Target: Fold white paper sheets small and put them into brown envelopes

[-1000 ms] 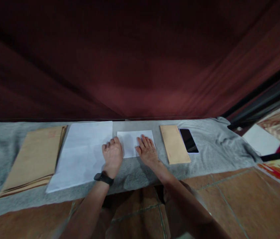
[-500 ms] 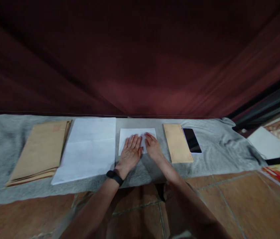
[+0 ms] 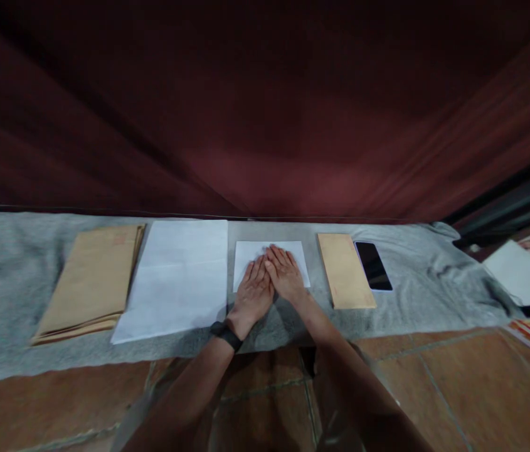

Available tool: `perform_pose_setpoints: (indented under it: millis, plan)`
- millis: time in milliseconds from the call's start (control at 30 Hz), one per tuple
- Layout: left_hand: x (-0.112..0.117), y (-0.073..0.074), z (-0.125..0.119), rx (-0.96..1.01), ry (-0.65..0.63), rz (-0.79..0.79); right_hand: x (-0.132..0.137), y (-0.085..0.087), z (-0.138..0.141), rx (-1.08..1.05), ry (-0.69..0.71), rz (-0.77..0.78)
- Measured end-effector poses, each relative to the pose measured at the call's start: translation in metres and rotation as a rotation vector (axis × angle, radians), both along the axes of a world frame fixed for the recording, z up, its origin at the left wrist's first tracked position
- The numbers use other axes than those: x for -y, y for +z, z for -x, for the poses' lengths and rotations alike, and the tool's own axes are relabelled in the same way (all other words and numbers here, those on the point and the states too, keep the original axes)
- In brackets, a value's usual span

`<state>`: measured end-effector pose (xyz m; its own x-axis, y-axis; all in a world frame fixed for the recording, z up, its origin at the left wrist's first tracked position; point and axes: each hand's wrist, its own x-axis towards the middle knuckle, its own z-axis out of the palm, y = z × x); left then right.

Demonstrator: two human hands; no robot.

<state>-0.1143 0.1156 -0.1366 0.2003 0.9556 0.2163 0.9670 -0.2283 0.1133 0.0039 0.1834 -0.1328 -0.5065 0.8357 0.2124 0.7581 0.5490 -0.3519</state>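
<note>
A small white sheet of paper (image 3: 244, 251), perhaps folded, lies flat on the grey cloth. My left hand (image 3: 254, 290) rests on its lower middle with the fingers stretched out; a dark band circles that wrist. Beside it my right hand (image 3: 286, 274) lies flat too, fingers extended, its inner edge meeting or slightly overlapping the left fingers. Both palms cover the middle of the paper, so what is beneath them is hidden. To the left is a stack of larger white paper (image 3: 180, 276).
Large brown envelopes (image 3: 93, 276) lie stacked at far left. Right of my hands are smaller tan envelopes (image 3: 347, 270) and a dark-screened phone (image 3: 374, 266). Grey cloth (image 3: 434, 282) covers the surface. A dark red curtain (image 3: 265, 125) hangs behind; tiled floor (image 3: 481, 376) shows below.
My right hand has moved inward against my left hand and now lies flatter on the paper. The whole view has shifted slightly, putting things further right in the picture.
</note>
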Motion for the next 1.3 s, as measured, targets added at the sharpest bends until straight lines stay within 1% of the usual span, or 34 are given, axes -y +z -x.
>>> perform_pose_setpoints:
  millis: [100,267,467,633,733,867,933,1033,1133,1300]
  plan:
    - [-0.001,-0.001,0.002,0.041,0.052,-0.021,0.0,-0.001,-0.007,0.065,-0.007,-0.05]
    - [-0.003,0.001,0.009,0.073,0.156,0.007,0.0,-0.004,-0.016,0.145,-0.066,-0.105]
    - [-0.004,0.0,0.012,0.079,0.248,0.021,-0.002,-0.007,-0.028,0.189,-0.148,-0.108]
    - [-0.005,0.002,0.013,0.048,0.289,0.018,0.0,-0.007,-0.034,0.188,-0.17,-0.102]
    - [-0.005,0.006,0.014,0.028,0.247,-0.018,-0.001,-0.005,-0.034,0.162,-0.176,-0.101]
    - [-0.006,0.011,0.01,0.006,0.139,-0.085,-0.003,0.001,-0.03,0.065,-0.162,-0.066]
    - [-0.006,0.011,0.005,-0.015,0.079,-0.082,-0.003,0.003,-0.026,0.009,-0.113,-0.037]
    - [-0.005,0.011,-0.003,-0.044,0.011,-0.036,-0.001,0.004,-0.015,-0.054,0.006,0.005]
    - [-0.005,0.011,-0.007,-0.045,0.002,-0.001,0.002,0.003,-0.005,-0.061,0.071,0.039]
    - [-0.003,0.01,-0.005,-0.057,0.005,0.047,0.001,0.0,0.002,-0.009,0.009,0.022]
